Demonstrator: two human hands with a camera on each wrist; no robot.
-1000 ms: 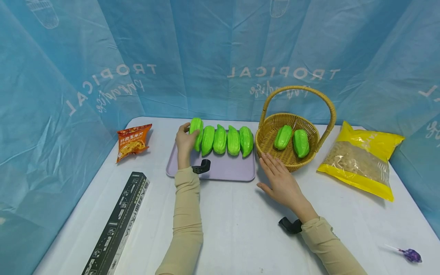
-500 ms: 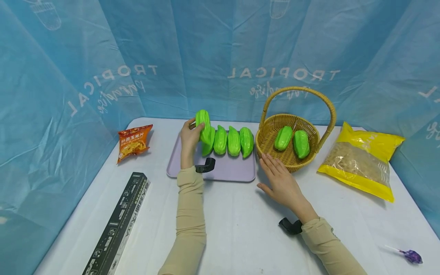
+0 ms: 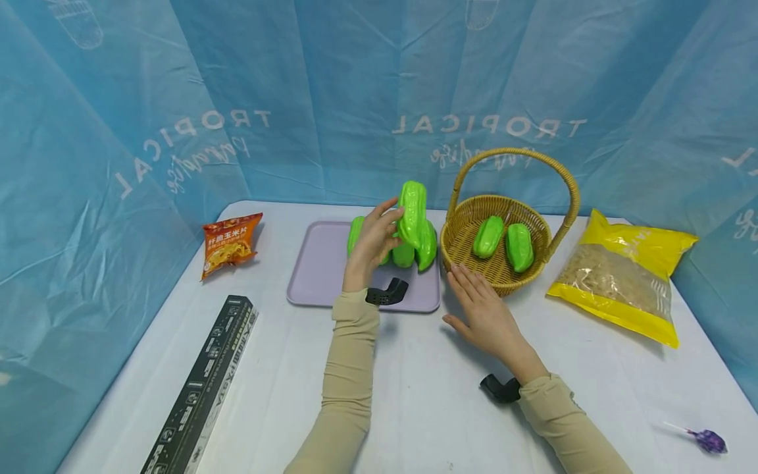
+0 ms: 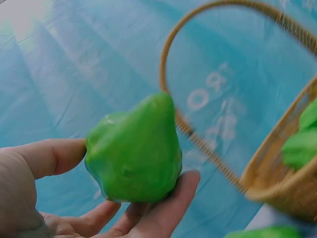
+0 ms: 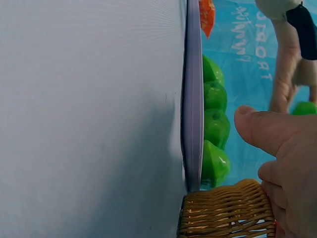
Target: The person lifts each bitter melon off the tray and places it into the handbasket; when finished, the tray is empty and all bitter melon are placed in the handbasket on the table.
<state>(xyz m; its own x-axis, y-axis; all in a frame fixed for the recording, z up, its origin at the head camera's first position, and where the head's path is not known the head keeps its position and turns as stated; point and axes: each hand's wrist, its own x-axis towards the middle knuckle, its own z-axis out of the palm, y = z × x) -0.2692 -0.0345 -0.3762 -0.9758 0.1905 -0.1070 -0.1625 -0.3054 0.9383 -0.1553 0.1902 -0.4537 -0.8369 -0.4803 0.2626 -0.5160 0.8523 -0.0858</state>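
My left hand point(image 3: 374, 238) holds a green ridged gourd point(image 3: 412, 210) in the air above the right part of the lilac tray point(image 3: 316, 263). In the left wrist view the thumb and fingers grip the gourd point(image 4: 133, 153) from both sides, its tapered end toward the camera. Several similar gourds point(image 3: 426, 249) lie on the tray, partly hidden by my left hand. The wicker basket point(image 3: 506, 288) stands just right of the tray with two gourds point(image 3: 488, 237) inside. Fingers extended, my right hand point(image 3: 482, 315) rests against the basket's near left rim; the right wrist view shows it beside the weave point(image 5: 228, 210).
An orange snack bag point(image 3: 229, 245) lies at the far left, with a long dark box point(image 3: 201, 385) nearer. A yellow bag point(image 3: 622, 276) is right of the basket, a purple lollipop point(image 3: 708, 441) at the near right. The basket handle point(image 3: 521, 151) arches high. A blue curtain point(image 3: 355, 99) hangs behind.
My left hand has lifted the leftmost gourd from the tray and carried it to the right, toward the basket. The right hand has stayed at the basket rim.
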